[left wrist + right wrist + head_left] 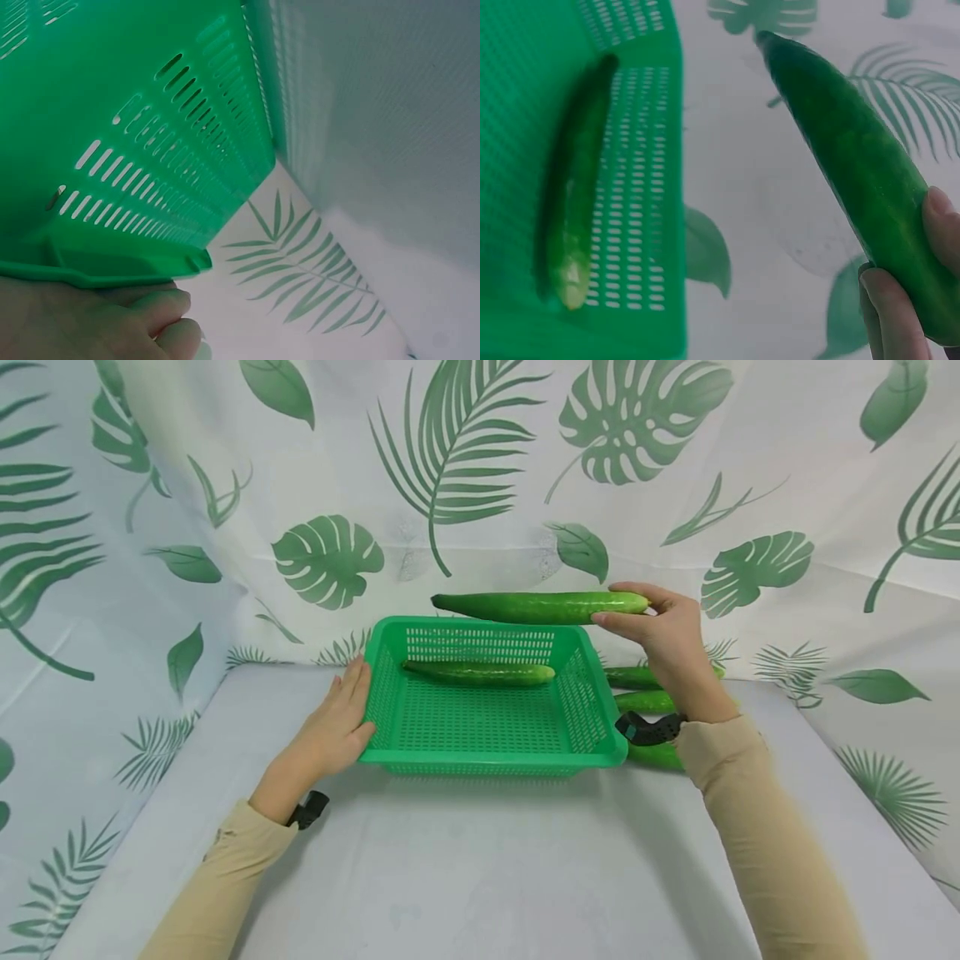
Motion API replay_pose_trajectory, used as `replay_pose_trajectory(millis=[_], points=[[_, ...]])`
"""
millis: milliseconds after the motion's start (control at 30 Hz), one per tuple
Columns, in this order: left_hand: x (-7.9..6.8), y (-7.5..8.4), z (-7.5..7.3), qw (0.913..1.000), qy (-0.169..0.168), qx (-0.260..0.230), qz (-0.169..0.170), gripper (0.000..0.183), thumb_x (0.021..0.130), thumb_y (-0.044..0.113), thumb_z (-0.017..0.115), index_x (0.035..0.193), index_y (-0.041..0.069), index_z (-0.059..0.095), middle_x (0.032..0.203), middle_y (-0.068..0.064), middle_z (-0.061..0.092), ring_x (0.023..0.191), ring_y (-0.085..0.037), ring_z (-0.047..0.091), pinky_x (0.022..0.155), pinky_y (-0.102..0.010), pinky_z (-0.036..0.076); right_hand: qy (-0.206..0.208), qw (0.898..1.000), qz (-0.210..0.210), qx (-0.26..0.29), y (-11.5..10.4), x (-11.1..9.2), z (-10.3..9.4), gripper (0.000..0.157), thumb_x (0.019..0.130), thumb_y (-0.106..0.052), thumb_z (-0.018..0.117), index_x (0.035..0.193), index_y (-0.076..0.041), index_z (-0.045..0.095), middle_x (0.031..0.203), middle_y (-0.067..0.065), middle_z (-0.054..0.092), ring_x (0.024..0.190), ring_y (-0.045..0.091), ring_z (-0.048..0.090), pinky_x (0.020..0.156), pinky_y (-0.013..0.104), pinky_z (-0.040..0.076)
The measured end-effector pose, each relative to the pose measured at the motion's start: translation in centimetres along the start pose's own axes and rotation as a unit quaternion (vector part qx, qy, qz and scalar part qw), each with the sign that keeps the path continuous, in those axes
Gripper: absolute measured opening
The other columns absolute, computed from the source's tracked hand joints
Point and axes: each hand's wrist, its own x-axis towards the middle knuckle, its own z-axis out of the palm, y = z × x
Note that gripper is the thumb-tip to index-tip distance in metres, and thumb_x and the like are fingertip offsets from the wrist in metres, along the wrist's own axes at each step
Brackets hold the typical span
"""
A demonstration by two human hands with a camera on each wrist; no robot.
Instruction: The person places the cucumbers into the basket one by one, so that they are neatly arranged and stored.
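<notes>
A long green cucumber (525, 607) is pinched near its right end between the thumb and fingers of my right hand (667, 625). It is held level above the back rim of a green plastic basket (495, 758). Inside the basket, a second cucumber (480, 674) lies along the back wall; the right wrist view shows both the held cucumber (847, 150) and the one in the basket (577, 187). My left hand (339, 720) rests against the basket's left side with fingers extended. In the left wrist view, those fingers (161, 311) lie just under the basket's rim.
Several more cucumbers (647, 702) lie on the white table (480, 868) to the right of the basket, partly hidden by my right arm. A white cloth with green leaf prints (480, 510) hangs behind the table and along its sides.
</notes>
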Motion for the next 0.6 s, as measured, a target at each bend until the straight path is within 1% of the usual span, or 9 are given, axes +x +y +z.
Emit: replay_pose_trajectory(millis=[67, 133, 200, 267, 333, 433, 467, 533, 600], points=[[0.0, 0.0, 0.0, 1.0, 0.0, 0.0, 0.0, 0.076, 0.094, 0.011, 0.041, 0.153, -0.012, -0.001, 0.162, -0.024, -0.011, 0.15, -0.036, -0.005, 0.121, -0.052, 0.003, -0.011, 0.999, 0.012, -0.035, 0.3, 0.2, 0.9, 0.049, 0.081, -0.008, 0.082, 0.127, -0.002, 0.066, 0.122, 0.009, 0.055, 0.097, 0.017, 0.061, 0.081, 0.024, 0.056], [0.0, 0.0, 0.0, 1.0, 0.0, 0.001, 0.001, 0.076, 0.094, 0.011, 0.041, 0.153, -0.013, -0.001, 0.162, -0.024, -0.01, 0.15, -0.036, -0.005, 0.121, -0.052, 0.003, -0.025, 0.996, 0.021, -0.079, 0.7, 0.3, 1.7, 0.049, 0.083, -0.013, 0.081, 0.129, -0.004, 0.065, 0.133, 0.009, 0.051, 0.109, 0.017, 0.056, 0.085, 0.028, 0.055], [0.0, 0.1, 0.0, 1.0, 0.0, 0.001, 0.001, 0.075, 0.094, 0.011, 0.041, 0.153, -0.013, -0.001, 0.162, -0.025, -0.01, 0.15, -0.036, -0.005, 0.121, -0.052, 0.003, -0.039, 0.992, 0.03, -0.116, 1.1, 0.5, 2.5, 0.05, 0.084, -0.015, 0.08, 0.13, -0.005, 0.064, 0.142, 0.009, 0.046, 0.118, 0.021, 0.053, 0.09, 0.034, 0.054], [0.0, 0.1, 0.0, 1.0, 0.001, 0.0, 0.0, 0.075, 0.094, 0.011, 0.041, 0.153, -0.013, -0.001, 0.162, -0.025, -0.01, 0.15, -0.036, -0.005, 0.121, -0.052, 0.003, -0.053, 0.988, 0.038, -0.14, 1.6, 0.7, 3.2, 0.051, 0.084, -0.016, 0.08, 0.131, -0.005, 0.064, 0.147, 0.011, 0.043, 0.127, 0.024, 0.047, 0.096, 0.04, 0.051], [0.0, 0.1, 0.0, 1.0, 0.001, 0.0, 0.001, 0.076, 0.094, 0.011, 0.041, 0.153, -0.013, -0.001, 0.162, -0.025, -0.01, 0.15, -0.036, -0.005, 0.121, -0.052, 0.003, -0.063, 0.985, 0.046, -0.152, 2.2, 0.9, 3.8, 0.052, 0.084, -0.016, 0.081, 0.131, -0.004, 0.064, 0.148, 0.013, 0.042, 0.133, 0.029, 0.043, 0.099, 0.045, 0.048], [0.0, 0.1, 0.0, 1.0, 0.005, 0.001, 0.003, 0.076, 0.093, 0.011, 0.041, 0.152, -0.014, 0.0, 0.162, -0.026, -0.009, 0.15, -0.037, -0.004, 0.12, -0.053, 0.004, -0.076, 0.981, 0.064, -0.166, 3.2, 1.3, 4.6, 0.054, 0.082, -0.017, 0.082, 0.131, -0.003, 0.064, 0.152, 0.014, 0.04, 0.14, 0.032, 0.035, 0.102, 0.049, 0.045], [0.0, 0.1, 0.0, 1.0, 0.005, 0.002, 0.003, 0.076, 0.093, 0.011, 0.041, 0.152, -0.014, 0.0, 0.162, -0.027, -0.009, 0.15, -0.037, -0.004, 0.12, -0.053, 0.004, -0.08, 0.979, 0.07, -0.174, 3.5, 1.3, 4.8, 0.054, 0.082, -0.017, 0.082, 0.131, -0.003, 0.064, 0.152, 0.013, 0.04, 0.14, 0.032, 0.035, 0.102, 0.049, 0.045], [0.0, 0.0, 0.0, 1.0, 0.004, 0.004, 0.003, 0.076, 0.094, 0.011, 0.041, 0.152, -0.014, -0.001, 0.162, -0.027, -0.009, 0.15, -0.037, -0.005, 0.12, -0.053, 0.003, -0.091, 0.976, 0.081, -0.182, 4.1, 1.4, 5.2, 0.056, 0.082, -0.017, 0.082, 0.132, -0.002, 0.063, 0.153, 0.014, 0.039, 0.133, 0.035, 0.045, 0.099, 0.05, 0.047], [0.0, 0.0, 0.0, 1.0, 0.002, 0.007, 0.001, 0.076, 0.094, 0.012, 0.041, 0.153, -0.013, -0.001, 0.162, -0.026, -0.009, 0.15, -0.037, -0.005, 0.12, -0.053, 0.004, -0.105, 0.974, 0.093, -0.177, 4.6, 1.4, 5.5, 0.054, 0.084, -0.014, 0.08, 0.133, -0.001, 0.062, 0.152, 0.016, 0.041, 0.122, 0.035, 0.056, 0.097, 0.047, 0.05]])
